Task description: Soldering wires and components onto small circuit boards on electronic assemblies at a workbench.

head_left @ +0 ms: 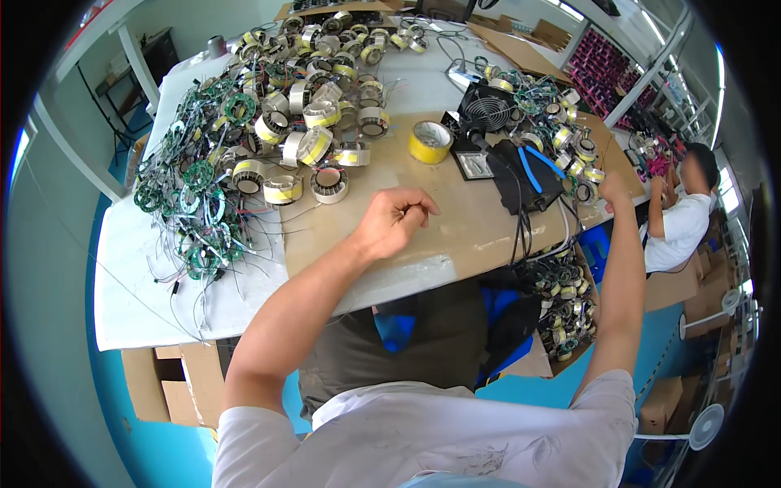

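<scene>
My left hand (394, 223) hovers over the brown board, its fingers curled in and thumb against them; I see nothing in it. My right hand (616, 190) is at the table's right edge, beside a pile of small wound motor parts (561, 138) with yellow tape. Its fingers are bent, and whatever they hold, if anything, is hidden. A yellow tape roll (430, 142) lies on the board, ahead of my left hand. Blue-handled pliers (541, 169) rest on a black box (525, 183) between my hands.
A large heap of yellow-taped round coils (317, 106) and green circuit boards with wires (199, 191) covers the left side. A black fan unit (488, 106) stands behind the pliers. A box of similar parts (565, 305) sits below the table. Another person (679, 220) works at right.
</scene>
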A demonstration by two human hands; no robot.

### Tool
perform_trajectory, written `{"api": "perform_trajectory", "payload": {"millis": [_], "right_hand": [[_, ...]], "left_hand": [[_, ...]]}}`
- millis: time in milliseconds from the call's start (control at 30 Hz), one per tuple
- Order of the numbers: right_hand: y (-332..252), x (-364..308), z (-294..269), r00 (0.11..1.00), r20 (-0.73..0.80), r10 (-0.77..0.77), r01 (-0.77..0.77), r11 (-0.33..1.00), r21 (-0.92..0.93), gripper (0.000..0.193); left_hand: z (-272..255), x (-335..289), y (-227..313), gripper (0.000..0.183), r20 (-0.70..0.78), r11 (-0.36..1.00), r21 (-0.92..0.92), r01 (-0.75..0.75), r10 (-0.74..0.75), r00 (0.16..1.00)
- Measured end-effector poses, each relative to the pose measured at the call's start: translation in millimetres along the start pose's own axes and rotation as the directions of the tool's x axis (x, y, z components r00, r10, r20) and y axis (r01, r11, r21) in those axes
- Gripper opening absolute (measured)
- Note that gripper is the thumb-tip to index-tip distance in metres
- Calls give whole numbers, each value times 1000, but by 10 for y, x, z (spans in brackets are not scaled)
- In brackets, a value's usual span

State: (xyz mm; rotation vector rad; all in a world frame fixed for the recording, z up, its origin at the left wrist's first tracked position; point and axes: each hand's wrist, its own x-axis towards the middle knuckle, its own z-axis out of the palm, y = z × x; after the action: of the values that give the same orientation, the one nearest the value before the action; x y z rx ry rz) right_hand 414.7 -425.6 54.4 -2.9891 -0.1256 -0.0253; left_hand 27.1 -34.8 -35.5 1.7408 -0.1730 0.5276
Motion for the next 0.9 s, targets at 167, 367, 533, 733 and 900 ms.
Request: {"api": "perform_trajectory", "payload": {"millis": [167, 367, 533, 733, 900], "right_hand": [[-612, -369, -383, 949, -214, -230, 116, 889, -443, 21], [-2116, -1130, -211, 546, -353, -760, 718, 641, -271, 19], [-3177, -1378, 397, 158, -366, -917, 973, 207, -97, 24], [-3896, -1372, 736, 229, -145, -963, 971, 236, -35, 54], [-4144, -1346, 848, 223, -92, -971, 975, 220, 40, 57]], "left_hand": [[26, 9, 136, 14, 12, 996, 77, 43, -44, 999], [40, 22, 172, 16, 32, 957, 281, -70, 63, 997], [-20, -12, 239, 33, -248, 725, 683, -90, 346, 905], [-236, -42, 304, 36, -32, 448, 700, -556, 797, 603], [-198, -53, 334, 36, -65, 513, 663, -545, 765, 641]]}}
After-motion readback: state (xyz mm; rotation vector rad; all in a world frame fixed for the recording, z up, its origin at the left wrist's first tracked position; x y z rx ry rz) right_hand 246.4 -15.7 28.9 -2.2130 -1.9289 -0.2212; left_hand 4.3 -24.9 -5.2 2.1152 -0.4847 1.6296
